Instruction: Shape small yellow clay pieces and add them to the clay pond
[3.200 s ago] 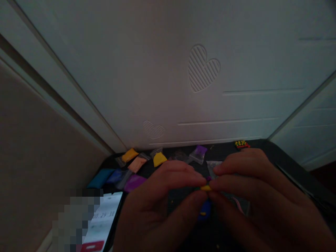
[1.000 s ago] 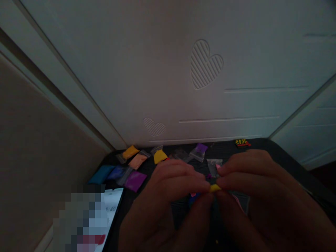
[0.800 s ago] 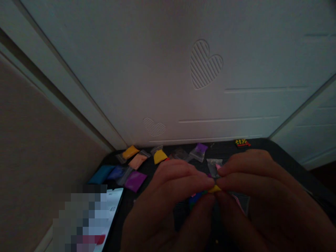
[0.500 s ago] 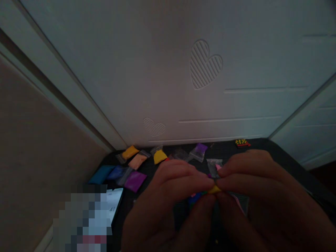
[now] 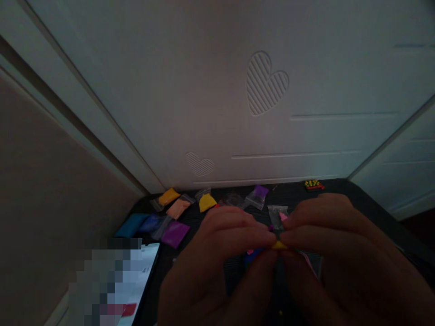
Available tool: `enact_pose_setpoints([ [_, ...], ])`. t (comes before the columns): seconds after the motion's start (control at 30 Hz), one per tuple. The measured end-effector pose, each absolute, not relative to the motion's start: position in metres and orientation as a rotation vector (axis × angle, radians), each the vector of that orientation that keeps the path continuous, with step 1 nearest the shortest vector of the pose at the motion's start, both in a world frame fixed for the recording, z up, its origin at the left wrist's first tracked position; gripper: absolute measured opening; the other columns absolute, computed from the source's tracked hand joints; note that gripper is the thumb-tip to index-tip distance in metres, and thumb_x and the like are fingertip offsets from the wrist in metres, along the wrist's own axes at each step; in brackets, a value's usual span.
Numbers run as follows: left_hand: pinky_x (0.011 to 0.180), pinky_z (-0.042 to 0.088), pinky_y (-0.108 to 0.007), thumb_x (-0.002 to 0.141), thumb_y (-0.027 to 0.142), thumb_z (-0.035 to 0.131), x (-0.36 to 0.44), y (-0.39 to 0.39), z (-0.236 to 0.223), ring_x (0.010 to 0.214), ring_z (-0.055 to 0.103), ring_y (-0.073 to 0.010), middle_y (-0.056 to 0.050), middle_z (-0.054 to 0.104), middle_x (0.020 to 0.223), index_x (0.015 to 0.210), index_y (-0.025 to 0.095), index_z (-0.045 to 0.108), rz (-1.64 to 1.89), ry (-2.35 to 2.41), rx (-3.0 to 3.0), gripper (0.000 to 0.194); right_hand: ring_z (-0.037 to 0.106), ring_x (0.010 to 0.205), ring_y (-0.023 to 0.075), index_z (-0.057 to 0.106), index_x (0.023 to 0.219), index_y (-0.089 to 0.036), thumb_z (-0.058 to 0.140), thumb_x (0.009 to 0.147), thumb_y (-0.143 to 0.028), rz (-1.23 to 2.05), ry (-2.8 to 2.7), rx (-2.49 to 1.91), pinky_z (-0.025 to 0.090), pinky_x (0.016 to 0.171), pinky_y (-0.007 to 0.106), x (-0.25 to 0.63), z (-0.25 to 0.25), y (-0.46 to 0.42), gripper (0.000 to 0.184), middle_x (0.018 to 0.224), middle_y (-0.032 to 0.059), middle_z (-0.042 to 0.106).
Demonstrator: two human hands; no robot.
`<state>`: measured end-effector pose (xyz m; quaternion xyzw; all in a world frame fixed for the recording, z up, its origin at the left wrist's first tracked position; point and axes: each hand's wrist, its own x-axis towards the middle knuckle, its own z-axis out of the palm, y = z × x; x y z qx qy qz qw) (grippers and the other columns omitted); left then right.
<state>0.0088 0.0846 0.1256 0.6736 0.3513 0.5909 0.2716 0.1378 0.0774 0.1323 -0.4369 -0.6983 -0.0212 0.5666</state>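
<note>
A small piece of yellow modelling clay is pinched between the fingertips of both hands above the dark table. My left hand holds it from the left, thumb below and forefinger above. From the right, my right hand grips the same bit in a matching pinch. Most of the clay is hidden by the fingers. Below and behind the fingertips lies a blue piece, partly covered by my left hand. A clear bag with pink clay lies just beyond my right fingers.
Zip bags hold yellow clay, orange clay, peach clay and purple clay. A lit phone or tablet stands at the left. At the back right sits a small red-and-yellow piece. A white panel rises behind the table.
My left fingertips have shifted very slightly left, and a little less yellow shows between the fingers. Both hands keep their pinch on the clay.
</note>
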Motion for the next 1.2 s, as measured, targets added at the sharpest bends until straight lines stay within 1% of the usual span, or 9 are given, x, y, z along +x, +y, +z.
enact_pose_setpoints([
  [0.13, 0.074, 0.047, -0.015, 0.066, 0.005, 0.059, 0.009, 0.084, 0.126, 0.084, 0.056, -0.0087, 0.005, 0.062, 0.084, 0.082, 0.024, 0.062, 1.605, 0.97, 1.824, 0.024, 0.056, 0.069, 0.0087, 0.057, 0.072, -0.024, 0.057, 0.075, -0.028, -0.075, -1.638, -1.015, 0.046, 0.06, 0.027, 0.139, 0.13, 0.078, 0.005, 0.072, -0.005, 0.06],
  [0.23, 0.075, 0.047, -0.014, 0.067, 0.005, 0.059, 0.008, 0.083, 0.124, 0.084, 0.056, -0.008, 0.005, 0.062, 0.084, 0.081, 0.024, 0.062, 1.612, 0.984, 1.829, 0.024, 0.056, 0.068, 0.0089, 0.057, 0.075, -0.024, 0.057, 0.074, -0.027, -0.057, -1.615, -0.993, 0.046, 0.058, 0.027, 0.139, 0.128, 0.077, 0.003, 0.073, -0.0053, 0.06],
  [0.33, 0.076, 0.047, -0.015, 0.067, 0.005, 0.058, 0.006, 0.083, 0.124, 0.084, 0.056, -0.0081, 0.005, 0.062, 0.084, 0.083, 0.024, 0.062, 1.596, 0.962, 1.86, 0.026, 0.056, 0.07, 0.0094, 0.057, 0.078, -0.026, 0.058, 0.074, -0.029, -0.016, -1.648, -1.012, 0.047, 0.061, 0.027, 0.14, 0.126, 0.077, 0.006, 0.075, -0.0051, 0.06],
  [0.6, 0.074, 0.048, -0.016, 0.067, 0.005, 0.06, 0.006, 0.083, 0.124, 0.083, 0.057, -0.009, 0.005, 0.063, 0.083, 0.083, 0.026, 0.063, 1.597, 0.969, 1.794, 0.026, 0.056, 0.07, 0.0088, 0.058, 0.076, -0.025, 0.058, 0.074, -0.029, 0.015, -1.658, -1.068, 0.047, 0.062, 0.027, 0.14, 0.13, 0.077, 0.005, 0.075, -0.0051, 0.06],
  [0.77, 0.077, 0.048, -0.018, 0.068, 0.013, 0.062, 0.006, 0.085, 0.122, 0.082, 0.058, -0.0102, 0.005, 0.065, 0.082, 0.083, 0.026, 0.064, 1.57, 0.965, 1.76, 0.02, 0.057, 0.068, 0.0089, 0.058, 0.076, -0.024, 0.058, 0.074, -0.026, -0.027, -1.643, -1.038, 0.047, 0.06, 0.027, 0.141, 0.132, 0.077, 0.003, 0.074, -0.0049, 0.061],
  [0.83, 0.075, 0.049, -0.019, 0.07, 0.016, 0.062, 0.006, 0.086, 0.123, 0.079, 0.059, -0.0103, 0.005, 0.065, 0.078, 0.081, 0.027, 0.064, 1.585, 0.924, 1.732, 0.016, 0.057, 0.067, 0.0092, 0.057, 0.075, -0.024, 0.059, 0.073, -0.026, -0.035, -1.655, -1.022, 0.048, 0.058, 0.027, 0.141, 0.133, 0.078, 0.004, 0.072, -0.0046, 0.061],
  [1.0, 0.072, 0.049, -0.019, 0.071, 0.013, 0.06, 0.008, 0.086, 0.123, 0.077, 0.059, -0.0103, 0.003, 0.066, 0.078, 0.08, 0.027, 0.065, 1.528, 0.881, 1.559, 0.017, 0.057, 0.065, 0.0093, 0.059, 0.078, -0.024, 0.061, 0.07, -0.026, -0.038, -1.71, -0.999, 0.049, 0.056, 0.026, 0.142, 0.136, 0.08, 0.008, 0.071, -0.0038, 0.061],
  [1.1, 0.074, 0.049, -0.02, 0.071, 0.013, 0.06, 0.008, 0.085, 0.122, 0.079, 0.059, -0.0112, 0.003, 0.066, 0.079, 0.079, 0.026, 0.065, 1.535, 0.875, 1.531, 0.016, 0.056, 0.064, 0.0087, 0.06, 0.075, -0.023, 0.06, 0.072, -0.026, -0.04, -1.705, -1.001, 0.05, 0.054, 0.024, 0.143, 0.138, 0.08, 0.004, 0.069, -0.0032, 0.061],
  [1.2, 0.075, 0.048, -0.02, 0.071, 0.012, 0.059, 0.008, 0.083, 0.123, 0.08, 0.058, -0.0107, 0.004, 0.066, 0.078, 0.08, 0.026, 0.065, 1.546, 0.894, 1.553, 0.017, 0.056, 0.062, 0.0085, 0.06, 0.07, -0.021, 0.058, 0.073, -0.027, -0.06, -1.72, -1.006, 0.05, 0.053, 0.024, 0.143, 0.139, 0.081, 0.007, 0.067, -0.0024, 0.061],
])
